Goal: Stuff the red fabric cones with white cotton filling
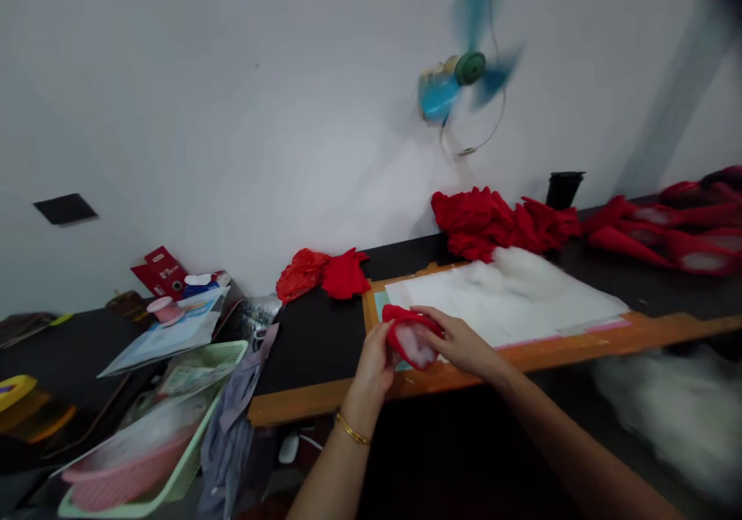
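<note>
Above the table's front edge, a red fabric pouch is held with its open end towards me, and white stuffing shows inside. My left hand, with a gold bracelet at the wrist, grips the pouch's left side. On the other side, my right hand has its fingers closed on the upper right rim; some fingertips are hidden at the opening. Behind them a heap of white fibre stuffing lies on a white sheet.
Red cloth pieces are piled against the wall. Stuffed red cones lie at right. A red bundle sits at left, near a green basket. More white stuffing is below the table. A fan spins on the wall.
</note>
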`<act>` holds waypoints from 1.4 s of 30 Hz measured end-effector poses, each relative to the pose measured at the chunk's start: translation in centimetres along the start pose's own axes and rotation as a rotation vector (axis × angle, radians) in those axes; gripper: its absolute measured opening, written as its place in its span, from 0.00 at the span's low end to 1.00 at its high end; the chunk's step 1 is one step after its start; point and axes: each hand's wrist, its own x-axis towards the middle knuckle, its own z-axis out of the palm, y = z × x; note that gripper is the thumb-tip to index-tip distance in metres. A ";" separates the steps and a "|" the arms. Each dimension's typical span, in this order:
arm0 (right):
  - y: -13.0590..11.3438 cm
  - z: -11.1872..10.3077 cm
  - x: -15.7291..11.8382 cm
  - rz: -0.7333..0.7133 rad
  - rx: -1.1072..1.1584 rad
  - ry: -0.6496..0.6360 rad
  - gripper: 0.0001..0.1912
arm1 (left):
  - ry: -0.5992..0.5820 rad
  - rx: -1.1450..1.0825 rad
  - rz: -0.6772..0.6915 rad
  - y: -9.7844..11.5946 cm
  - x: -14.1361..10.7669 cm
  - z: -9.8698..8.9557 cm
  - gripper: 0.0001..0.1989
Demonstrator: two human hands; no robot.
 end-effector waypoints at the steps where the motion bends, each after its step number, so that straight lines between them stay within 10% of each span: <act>1: -0.3 -0.3 -0.2 0.016 0.035 -0.021 0.23 | -0.005 -0.020 0.007 0.1 0.0 -0.3 0.15; 13: -0.2 2.5 -1.7 -0.088 -0.394 0.108 0.15 | -0.085 0.031 0.059 -2.2 -2.5 0.4 0.22; 23: 1.4 2.2 -1.5 -0.039 -0.321 0.178 0.17 | -0.176 0.193 0.117 -2.7 -3.4 -1.0 0.19; 35: 2.1 1.6 -1.1 -0.148 -0.253 0.209 0.12 | -0.377 0.498 0.239 -1.5 -2.0 -1.7 0.11; 42: 5.1 2.5 0.1 -0.245 -0.374 0.435 0.14 | -0.279 0.451 0.163 -1.2 1.1 -1.4 0.14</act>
